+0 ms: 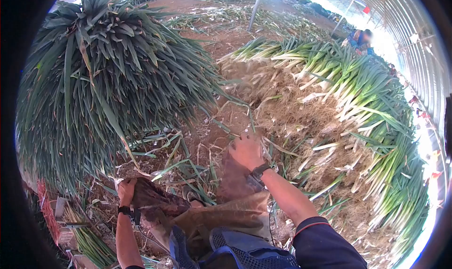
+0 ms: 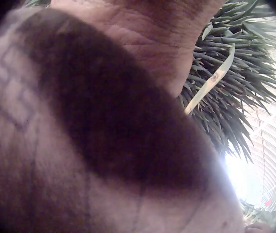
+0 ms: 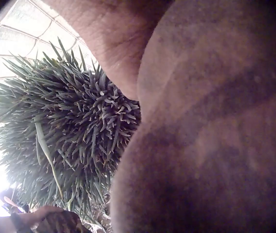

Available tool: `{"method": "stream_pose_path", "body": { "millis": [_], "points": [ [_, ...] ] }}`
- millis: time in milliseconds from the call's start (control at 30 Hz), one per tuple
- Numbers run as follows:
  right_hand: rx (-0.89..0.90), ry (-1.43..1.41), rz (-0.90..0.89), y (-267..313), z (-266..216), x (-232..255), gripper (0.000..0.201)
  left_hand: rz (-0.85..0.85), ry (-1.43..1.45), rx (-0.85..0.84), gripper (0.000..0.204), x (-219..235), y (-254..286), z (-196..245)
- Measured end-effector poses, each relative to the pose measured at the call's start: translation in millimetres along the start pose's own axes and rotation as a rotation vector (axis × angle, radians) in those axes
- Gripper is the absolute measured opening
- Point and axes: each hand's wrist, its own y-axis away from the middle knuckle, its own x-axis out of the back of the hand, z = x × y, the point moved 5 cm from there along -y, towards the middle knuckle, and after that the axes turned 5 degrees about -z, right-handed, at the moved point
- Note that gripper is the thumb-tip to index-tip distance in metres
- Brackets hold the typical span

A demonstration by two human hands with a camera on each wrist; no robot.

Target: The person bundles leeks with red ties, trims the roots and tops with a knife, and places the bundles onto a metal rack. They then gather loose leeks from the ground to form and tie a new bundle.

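Note:
A muddy brown cloth (image 1: pixel 221 212) lies spread over my lap and knees. My left hand (image 1: pixel 126 191) grips its left edge, fingers curled round the fabric. My right hand (image 1: pixel 246 151) sits on the cloth's raised far end, with the fingers bent over its edge and their tips hidden. In the left wrist view the cloth (image 2: pixel 104 145) fills most of the frame under my palm (image 2: pixel 162 34). The right wrist view is much the same, with cloth (image 3: pixel 215 136) on the right and my left hand (image 3: pixel 41 216) small at the bottom left.
A big heap of green onions (image 1: pixel 103 71), leaf tips toward me, stands at the left. A long row of green onions (image 1: pixel 367 94) with white stalks and roots curves along the right. Trimmed leaves litter the soil (image 1: pixel 202 142) between. Another person (image 1: pixel 360 38) works far back.

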Motion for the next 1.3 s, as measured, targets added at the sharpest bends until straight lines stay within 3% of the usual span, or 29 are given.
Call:
{"method": "stream_pose_path", "body": {
  "millis": [300, 433, 500, 900, 1300],
  "points": [
    [0.021, 0.003, -0.010, -3.3, -0.6, 3.0, 0.038, -0.032, -0.016, 0.001, 0.050, -1.3, -3.4, -3.6],
    [-0.031, -0.057, -0.126, 1.0, 1.9, 4.4, 0.043, -0.012, 0.000, -0.011, 0.054, -21.6, -33.9, -44.4],
    [-0.062, -0.044, -0.141, 1.4, 1.4, 4.5, 0.042, -0.091, 0.020, -0.015, 0.053, -11.3, -18.2, -20.8],
    [-0.067, -0.066, -0.131, -3.6, 2.3, -6.6, 0.041, -0.065, 0.067, -0.088, 0.049, -1.8, -14.5, -17.7],
    [-0.073, -0.049, -0.155, -5.4, 2.8, -11.8, 0.041, -0.064, 0.003, -0.037, 0.048, -1.8, -10.2, -10.8]
  ]
}}
